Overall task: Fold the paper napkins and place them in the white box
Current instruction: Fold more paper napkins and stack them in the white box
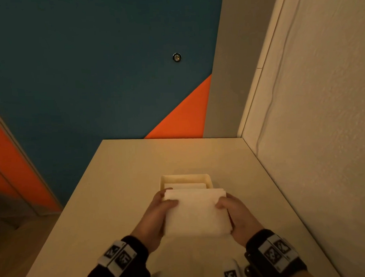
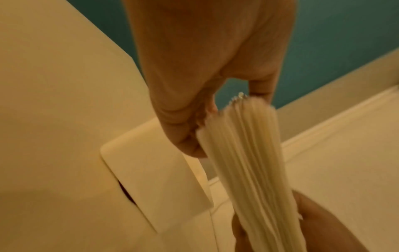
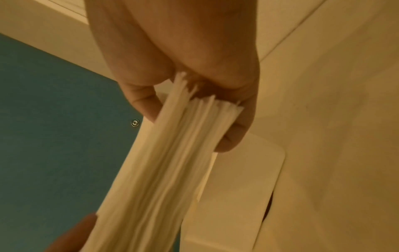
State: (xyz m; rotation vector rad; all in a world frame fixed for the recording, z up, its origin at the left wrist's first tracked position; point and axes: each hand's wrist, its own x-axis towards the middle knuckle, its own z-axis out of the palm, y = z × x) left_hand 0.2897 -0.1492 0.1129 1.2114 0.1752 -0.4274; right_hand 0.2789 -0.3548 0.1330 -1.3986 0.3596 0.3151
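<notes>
A thick stack of soft white paper napkins (image 1: pixel 195 212), folded into a flat rectangle with a faintly pebbled top sheet, is held above the pale smooth tabletop (image 1: pixel 109 194), just in front of a small white rectangular plastic box (image 1: pixel 186 178) with rounded corners. The left hand (image 1: pixel 157 213) clasps the stack's left edge, thumb lying on top and fingers underneath; the right hand (image 1: pixel 236 214) grasps the right edge the same way. Both wrist views show the stack side-on as many thin layered leaves, too many and too blurred to count, with ragged corners by the fingertips. The box stands well in from the table's far edge, nearer its right side, which meets a rough-textured cream wall (image 1: pixel 322 133). The stack hides the box's near rim. Inside the box lies one flat white layer (image 1: pixel 185 186), probably more folded napkins, though only a strip of it shows. Two black wristbands with white patterned tags (image 1: pixel 119 256) are cut off at the bottom.
</notes>
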